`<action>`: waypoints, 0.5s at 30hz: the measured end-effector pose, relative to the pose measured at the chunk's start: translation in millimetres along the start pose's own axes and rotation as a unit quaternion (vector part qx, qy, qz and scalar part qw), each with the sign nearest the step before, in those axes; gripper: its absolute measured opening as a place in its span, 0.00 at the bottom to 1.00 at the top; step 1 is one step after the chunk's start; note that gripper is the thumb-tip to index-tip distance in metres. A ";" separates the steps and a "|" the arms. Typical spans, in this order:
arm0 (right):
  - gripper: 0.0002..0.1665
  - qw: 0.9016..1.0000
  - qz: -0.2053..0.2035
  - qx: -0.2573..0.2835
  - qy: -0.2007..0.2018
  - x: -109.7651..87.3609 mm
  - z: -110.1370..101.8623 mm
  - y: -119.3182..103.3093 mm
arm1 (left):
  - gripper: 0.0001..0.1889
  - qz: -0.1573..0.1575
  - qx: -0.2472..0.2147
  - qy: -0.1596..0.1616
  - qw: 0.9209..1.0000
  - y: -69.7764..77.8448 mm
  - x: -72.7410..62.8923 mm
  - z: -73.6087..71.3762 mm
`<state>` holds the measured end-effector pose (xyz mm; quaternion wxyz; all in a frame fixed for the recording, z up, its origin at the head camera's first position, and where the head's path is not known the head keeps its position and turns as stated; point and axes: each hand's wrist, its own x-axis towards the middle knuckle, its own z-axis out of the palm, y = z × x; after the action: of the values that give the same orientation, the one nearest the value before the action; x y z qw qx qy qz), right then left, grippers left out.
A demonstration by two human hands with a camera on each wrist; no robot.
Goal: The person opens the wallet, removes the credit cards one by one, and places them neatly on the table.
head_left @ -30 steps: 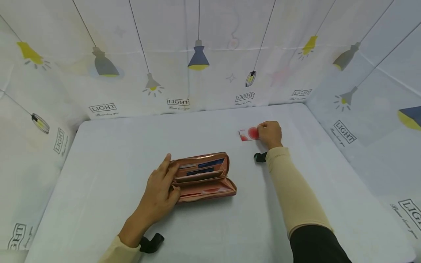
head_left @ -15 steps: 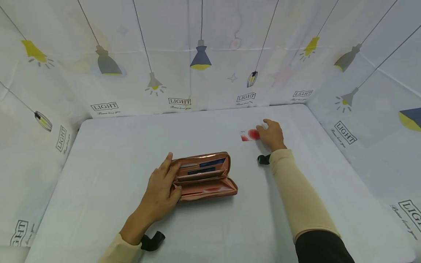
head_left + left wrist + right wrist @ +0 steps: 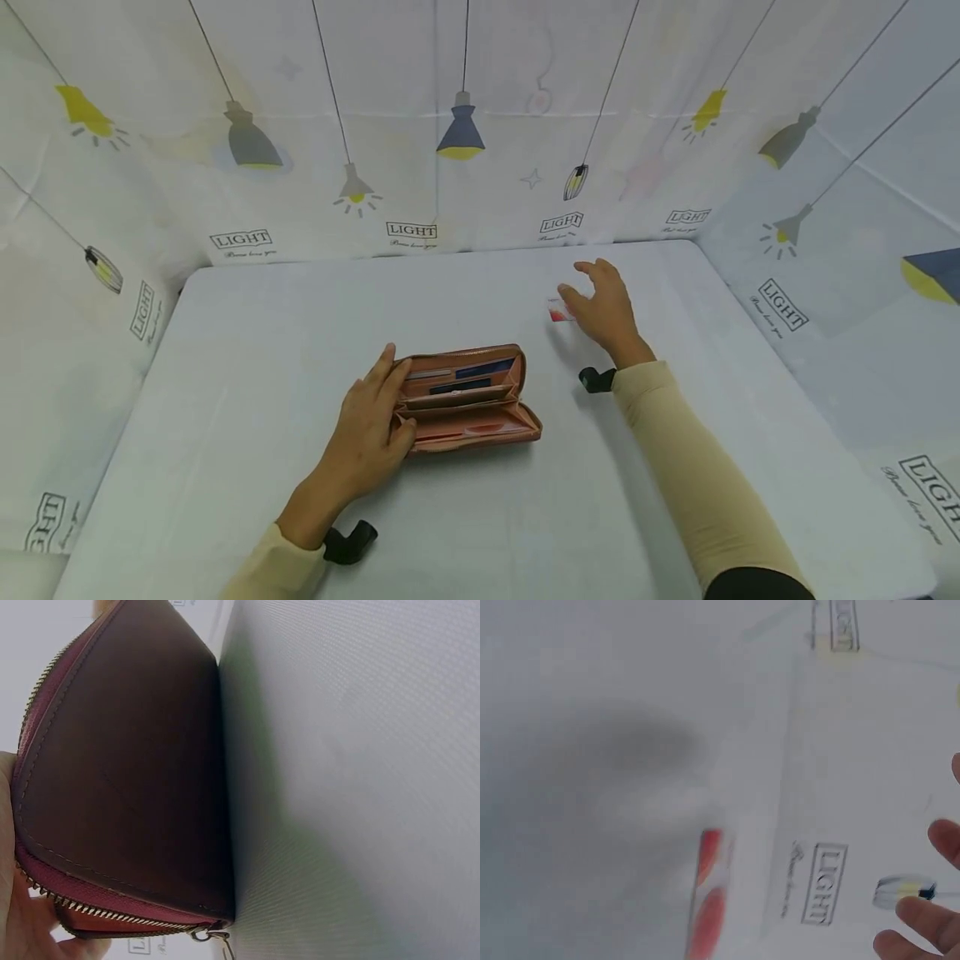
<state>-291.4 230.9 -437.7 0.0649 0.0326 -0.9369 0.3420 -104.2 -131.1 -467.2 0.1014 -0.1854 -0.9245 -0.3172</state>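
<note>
A brown zip-around wallet (image 3: pixel 459 414) stands unzipped on the table, its mouth facing up. Its pink-brown inside shows a few cards in the back slots and a reddish card (image 3: pixel 483 430) in the front pocket. My left hand (image 3: pixel 363 429) holds its left end, fingers over the back flap and thumb at the front one. In the left wrist view the wallet's dark side panel (image 3: pixel 127 772) and gold zip fill the left half. My right hand (image 3: pixel 606 310), fingers spread and holding nothing, hovers over a white-and-red card (image 3: pixel 707 900) on the table, partly hiding it in the head view.
The white table (image 3: pixel 300 333) extends around the wallet. Behind it and at both sides hang white cloth walls (image 3: pixel 510 183) printed with lamps and the word LIGHT. Black camera mounts (image 3: pixel 351 543) protrude at both wrists.
My right hand has let go of the red-and-white card, lifted and spread its fingers, shifting slightly left over it. My left hand and the wallet have stayed in place.
</note>
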 end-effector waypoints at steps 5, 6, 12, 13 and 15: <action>0.15 0.987 -0.160 0.015 0.005 -30.9 5.0 -52.3 | 0.41 0.000 -0.003 -0.008 1.000 -0.6 0.7 -0.5; 0.11 0.980 -0.200 0.014 -0.001 -37.7 7.5 -62.1 | 0.41 -0.001 -0.003 -0.010 1.000 -0.9 0.7 -0.7; 0.05 0.921 -0.379 -0.021 -0.082 -69.8 28.3 -106.6 | 0.42 -0.002 -0.008 -0.013 1.000 -1.8 1.3 -0.3; 0.05 0.915 -0.391 -0.033 -0.093 -72.8 31.8 -111.4 | 0.42 -0.001 -0.008 -0.013 1.000 -1.9 1.2 -0.5; 0.05 0.909 -0.397 -0.059 -0.110 -76.6 37.3 -117.7 | 0.42 0.002 -0.008 -0.011 1.000 -1.8 0.7 -1.0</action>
<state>-206.8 118.2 -402.1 0.0934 0.4358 -0.8661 0.2265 -105.5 -132.9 -467.2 0.0901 -0.1918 -0.9228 -0.3219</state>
